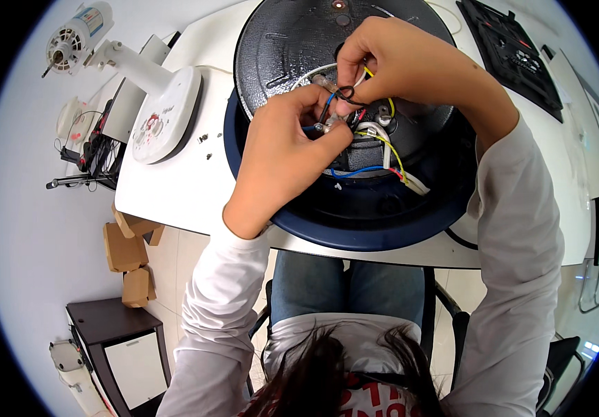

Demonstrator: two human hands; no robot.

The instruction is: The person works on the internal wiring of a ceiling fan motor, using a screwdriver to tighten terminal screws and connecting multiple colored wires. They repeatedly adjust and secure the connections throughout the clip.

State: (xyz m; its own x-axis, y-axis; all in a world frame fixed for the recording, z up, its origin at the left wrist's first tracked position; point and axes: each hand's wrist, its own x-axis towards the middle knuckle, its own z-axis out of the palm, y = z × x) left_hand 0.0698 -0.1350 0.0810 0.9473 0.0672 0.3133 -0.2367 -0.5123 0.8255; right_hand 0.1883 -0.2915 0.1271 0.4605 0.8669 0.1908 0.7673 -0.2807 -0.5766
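Note:
A round, black-speckled metal appliance part [275, 52] leans, underside up, in a dark blue round basin [376, 240] on the table. Several wires come out of its middle. Among them are a blue wire [358, 171], a yellow-green wire [402, 163] and white-sleeved leads [387, 149]. My right hand [400, 62] reaches over from the far right, thumb and fingers pinching a looped black wire [347, 96]. Just left of it, my left hand [282, 149] is closed, thumb against fingers, around a small whitish piece at the wires. The fingers mostly hide that piece.
On the left stands a white fan base [167, 121] with its motor [80, 35]. Small dark screws [203, 137] lie beside it. An open black tool case [515, 55] is at the far right. Cardboard boxes [126, 247] and a dark cabinet [115, 320] stand on the floor.

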